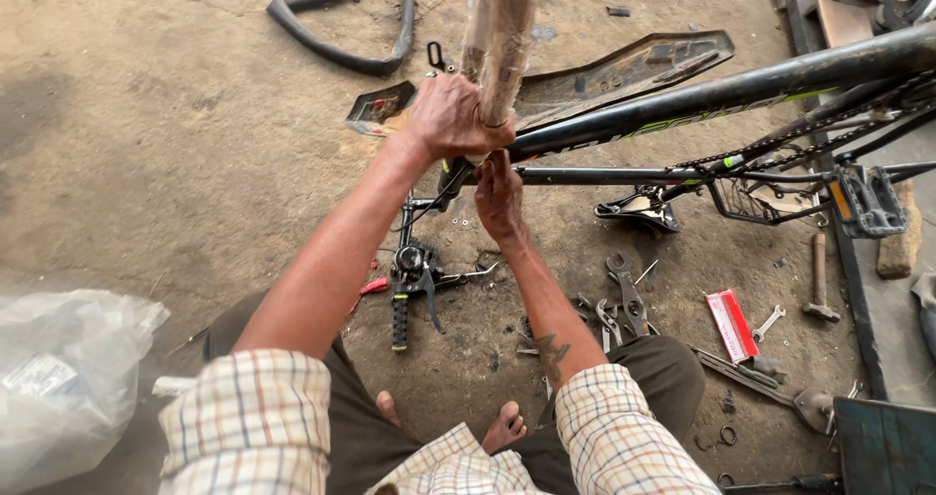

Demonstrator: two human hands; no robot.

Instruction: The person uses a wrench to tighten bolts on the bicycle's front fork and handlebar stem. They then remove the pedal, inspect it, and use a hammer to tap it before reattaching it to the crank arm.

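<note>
Frame: black metal bicycle frame [702,95], with green lettering, is seen lying across the dirt floor [146,134], its chain and pedals at the right.
Fork leg: brown paper-wrapped tubular fork leg [502,27] is seen standing up from the front end of the frame, near the top of the view.
Left hand: left hand [450,117] is wrapped around the base of the wrapped fork leg, fingers closed firmly on it.
Right hand: right hand [499,200] is placed just below, at the joint where frame and fork meet; the fingers are curled narrow, but whether something small is pinched there cannot be told.
Handlebar part: black handlebar grip with brake lever and shifter [409,280] is seen hanging on cables beneath the hands.
Tools: grey steel spanners [624,305], a wooden-handled hammer [819,280] and a flat red and white box [731,324] are scattered on the floor by the knees.
Risk: small loose parts at the joint could be dropped into the dirt if the narrow grip slips; the frame could probably tip if the upper hold is loosened; the dangling cables could be snagged or kinked.
</note>
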